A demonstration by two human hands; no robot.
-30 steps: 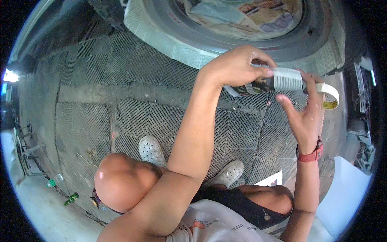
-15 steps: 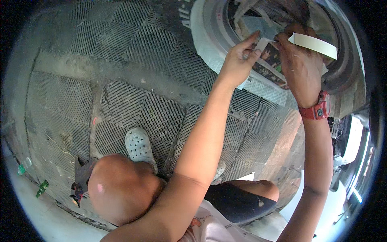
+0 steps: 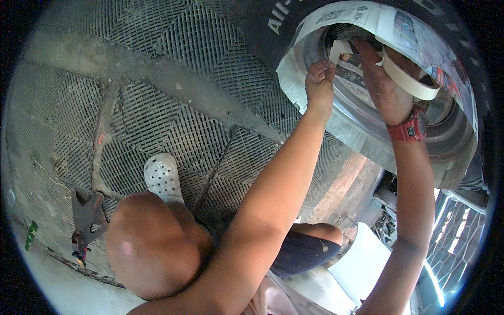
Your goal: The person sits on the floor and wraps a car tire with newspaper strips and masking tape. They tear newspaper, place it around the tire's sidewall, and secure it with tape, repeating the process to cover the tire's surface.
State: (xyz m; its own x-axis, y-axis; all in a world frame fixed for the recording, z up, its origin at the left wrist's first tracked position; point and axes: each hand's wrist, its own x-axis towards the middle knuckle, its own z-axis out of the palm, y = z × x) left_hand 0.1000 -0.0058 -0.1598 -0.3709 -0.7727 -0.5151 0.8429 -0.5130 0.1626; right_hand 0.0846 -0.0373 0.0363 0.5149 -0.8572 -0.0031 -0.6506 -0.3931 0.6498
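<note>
My left hand (image 3: 320, 86) is closed in a pinch on a short pale strip of masking tape (image 3: 336, 52), held up at the near left edge of a wheel rim (image 3: 341, 102). My right hand (image 3: 386, 89) reaches into the wheel opening, its fingertips in shadow and hard to make out. A roll of masking tape (image 3: 409, 81) hangs on that hand, its ring standing out past the knuckles. Printed newspaper sheets (image 3: 362, 21) cover the tyre's inner edge all round the rim. Dark rubber with pale raised lettering shows beyond the paper at the far side.
Ribbed dark mats (image 3: 173, 115) cover the ground, with a dirty strip (image 3: 178, 86) between them. A dark clamp-like tool (image 3: 86, 220) lies at the left. My shoe (image 3: 161, 176) stands on the mat. A white panel (image 3: 362, 262) and a mesh grille (image 3: 454, 241) are at the lower right.
My left hand has closed its fingers around the tape strip and risen slightly. The right hand has gone deeper into the wheel. My view has shifted, showing more newspaper along the rim's far side.
</note>
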